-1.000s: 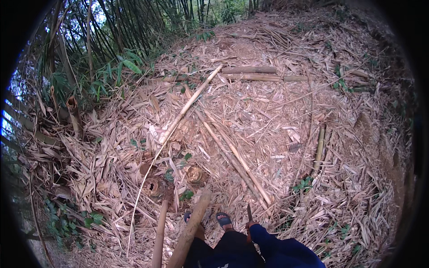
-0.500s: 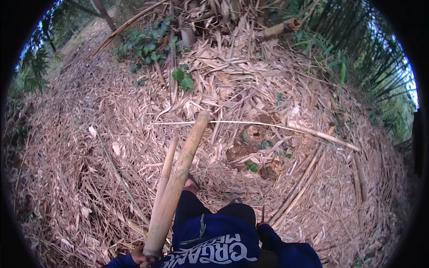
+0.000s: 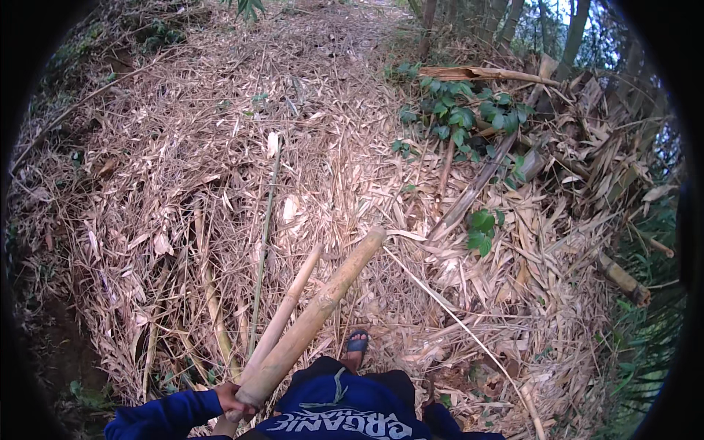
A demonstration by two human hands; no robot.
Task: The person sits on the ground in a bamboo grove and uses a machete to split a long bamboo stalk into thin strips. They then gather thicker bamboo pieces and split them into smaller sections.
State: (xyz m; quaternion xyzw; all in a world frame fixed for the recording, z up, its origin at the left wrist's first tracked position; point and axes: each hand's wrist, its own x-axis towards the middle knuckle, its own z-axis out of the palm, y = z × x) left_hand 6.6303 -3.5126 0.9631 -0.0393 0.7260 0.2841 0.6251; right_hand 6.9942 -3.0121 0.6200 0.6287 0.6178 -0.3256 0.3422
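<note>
At the lower left, my left hand is closed round the lower end of a thick, pale tan bamboo pole. A thinner bamboo pole lies alongside it and passes under the same hand. Both slant up and away to the right, in front of my body. My right hand is low beside my right hip, mostly hidden by the dark blue sleeve. A thin, dark brown piece sticks up from it; its kind cannot be made out.
Dry bamboo leaves cover the ground. A thin green stalk lies left of the poles. A long pale strip runs to the lower right. Leafy green plants, cut stems and a broken bamboo piece lie at the right. My sandalled foot is ahead.
My view has turned left, so the stumps have left the middle and the ground at left shows more. The poles, still in my left hand, now slant further to the right.
</note>
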